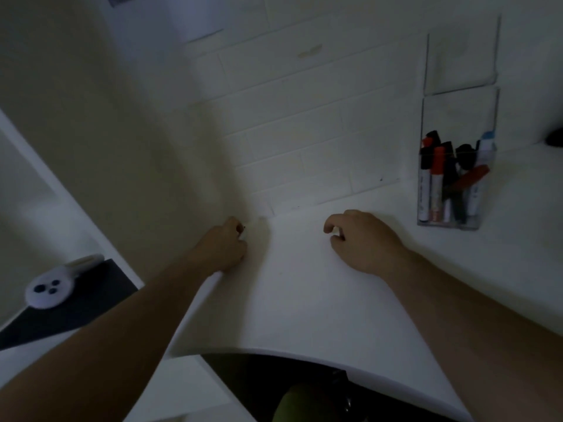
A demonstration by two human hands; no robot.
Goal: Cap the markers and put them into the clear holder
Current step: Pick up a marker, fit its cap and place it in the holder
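A clear holder [457, 214] stands against the white brick wall at the right, with several capped markers [438, 178] upright in it, black and red caps showing. My left hand [225, 248] is curled at the table's left edge near the wall. It grips a small pale marker [243, 233] with a dark tip just showing past the fingers. My right hand [362, 239] hovers over the white table [304, 300] with its fingers curled down. A pale bit shows between thumb and finger, too dim to identify.
A second clear pocket [463, 56] sits empty on the wall above the holder. A white round device [50, 289] lies on a black surface at the lower left. A dark object [555, 137] is at the far right edge. The scene is dim.
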